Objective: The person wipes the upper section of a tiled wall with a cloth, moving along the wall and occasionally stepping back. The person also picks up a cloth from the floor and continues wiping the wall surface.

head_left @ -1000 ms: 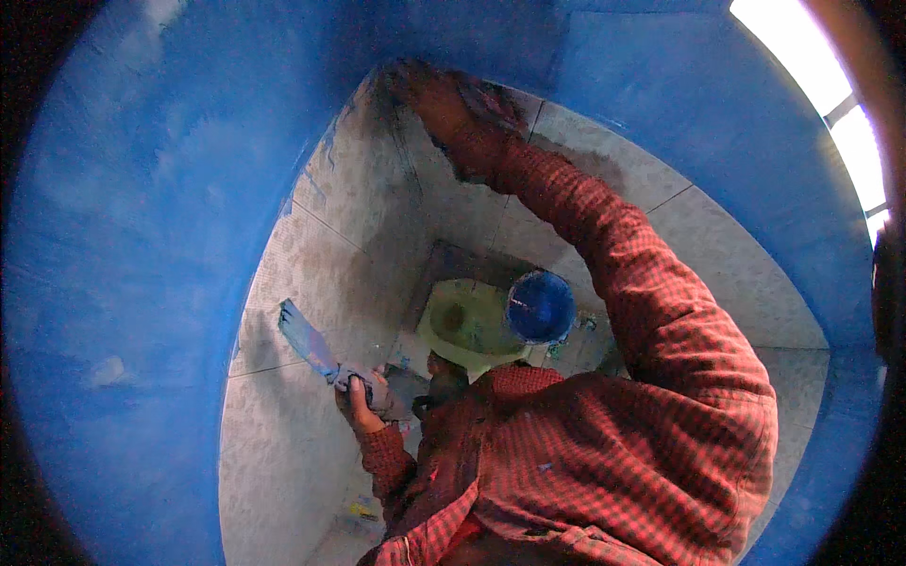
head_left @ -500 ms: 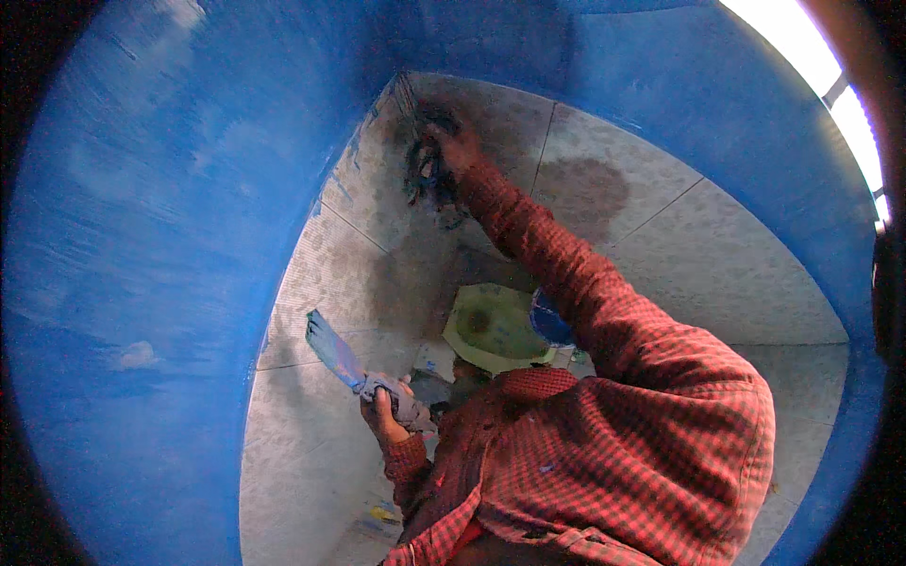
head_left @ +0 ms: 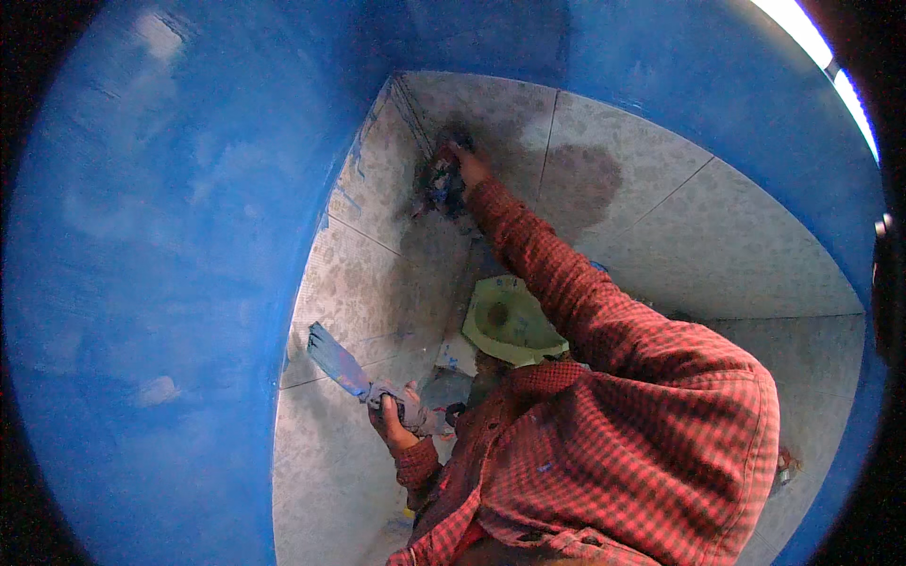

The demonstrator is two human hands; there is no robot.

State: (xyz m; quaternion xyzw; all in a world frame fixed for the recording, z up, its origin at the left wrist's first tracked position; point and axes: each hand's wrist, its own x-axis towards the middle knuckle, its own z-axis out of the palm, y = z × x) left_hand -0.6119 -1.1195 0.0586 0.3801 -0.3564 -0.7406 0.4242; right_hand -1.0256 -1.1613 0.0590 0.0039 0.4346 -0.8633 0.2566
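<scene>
My left hand (head_left: 394,426) is closed round the wrapped grey handle of a paint-smeared scraper (head_left: 336,359). Its flat, blue-stained blade points up and left, held in front of the tiled wall on the left. Up at the corner where two tiled walls meet, my right hand (head_left: 472,170) presses a dark, crumpled rag (head_left: 442,185) against the tiles. The fingers partly cover the rag, and the tiles around it look dark and smudged.
Blue-painted wall (head_left: 160,283) rises above the pale patterned tiles (head_left: 368,274). Low down, beyond my body, is a pale green squat toilet pan (head_left: 514,325). A damp-looking dark patch (head_left: 585,184) marks the wall tiles right of my right hand. Bright light enters at upper right.
My right hand has moved the rag down and slightly right, away from the corner line. The left hand still grips the scraper. The view has shifted a little, and my arm hides most of the blue bucket.
</scene>
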